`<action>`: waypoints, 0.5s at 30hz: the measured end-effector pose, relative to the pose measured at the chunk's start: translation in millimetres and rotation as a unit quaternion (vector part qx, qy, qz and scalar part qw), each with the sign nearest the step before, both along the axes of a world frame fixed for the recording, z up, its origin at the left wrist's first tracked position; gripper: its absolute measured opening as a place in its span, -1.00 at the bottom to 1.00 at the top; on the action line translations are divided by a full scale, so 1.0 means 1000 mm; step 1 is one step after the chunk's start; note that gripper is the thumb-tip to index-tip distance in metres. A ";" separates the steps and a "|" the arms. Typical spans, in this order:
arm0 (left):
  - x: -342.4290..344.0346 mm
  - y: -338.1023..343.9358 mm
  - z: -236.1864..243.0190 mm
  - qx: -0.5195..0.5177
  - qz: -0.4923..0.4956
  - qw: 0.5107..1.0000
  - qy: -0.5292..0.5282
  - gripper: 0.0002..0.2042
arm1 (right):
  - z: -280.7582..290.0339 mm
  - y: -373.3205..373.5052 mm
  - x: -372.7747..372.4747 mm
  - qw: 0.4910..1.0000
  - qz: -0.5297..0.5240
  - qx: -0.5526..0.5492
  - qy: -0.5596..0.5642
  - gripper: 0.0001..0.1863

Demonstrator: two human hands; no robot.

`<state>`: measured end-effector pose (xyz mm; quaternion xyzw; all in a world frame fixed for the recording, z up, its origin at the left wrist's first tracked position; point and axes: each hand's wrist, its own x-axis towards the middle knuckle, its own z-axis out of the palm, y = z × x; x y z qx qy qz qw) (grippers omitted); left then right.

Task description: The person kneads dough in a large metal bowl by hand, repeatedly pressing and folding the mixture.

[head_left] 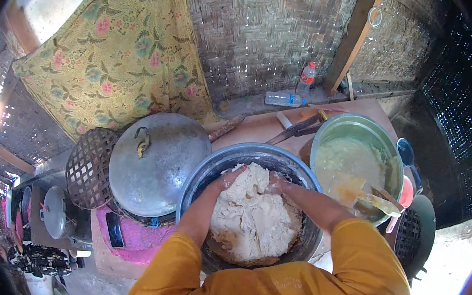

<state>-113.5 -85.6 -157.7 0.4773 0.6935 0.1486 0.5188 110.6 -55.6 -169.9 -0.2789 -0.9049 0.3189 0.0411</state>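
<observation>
So the dough [254, 222] is in one big pale heap inside the grey-blue basin [310, 235], and I'd call that the gathering part mostly done. It hangs together as a mass rather than sitting there as loose flour. Smooth it is not, though: the top is lumpy and torn-looking, with folds all over, and there are browner patches around the near and right edges that don't look worked in. There's pale residue on the far wall too. My guess is there's a fair bit of kneading left, and nothing's been portioned or shaped as far as I can see.

As for the grip, the left hand [230, 179] is on the far left edge of the heap and the right hand [280, 185] is at the far right edge, so a tall bit of dough sits between them. Most of the bulk lies on the near side of both hands, between the forearms. Both seem to be pressed against it, but the fingers are mostly hidden in there, so honestly I can't tell if they're curled around a handful or just pushing flat.
</observation>
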 end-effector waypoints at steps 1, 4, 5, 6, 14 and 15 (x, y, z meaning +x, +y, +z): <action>0.007 0.004 0.008 0.028 -0.039 0.997 -0.060 -0.23 | -0.004 0.004 0.006 0.999 -0.007 -0.031 0.025 -0.38; 0.011 -0.007 0.012 0.092 -0.109 0.985 -0.096 -0.26 | 0.008 -0.003 0.016 0.975 -0.033 -0.190 0.109 -0.40; 0.012 -0.014 0.002 0.100 -0.110 0.989 -0.011 -0.23 | 0.016 -0.011 0.018 0.955 -0.048 -0.262 0.134 -0.40; 0.002 -0.011 -0.002 0.119 -0.098 0.985 0.080 -0.21 | 0.038 -0.005 0.009 0.933 -0.050 -0.320 0.158 -0.41; 0.025 -0.160 0.142 0.190 -0.171 0.965 0.052 -0.11 | 0.034 -0.102 0.063 0.994 0.103 -0.019 0.001 -0.33; 0.020 -0.178 0.141 0.142 -0.191 0.971 0.029 -0.11 | 0.038 -0.129 0.064 0.995 0.091 0.026 -0.019 -0.31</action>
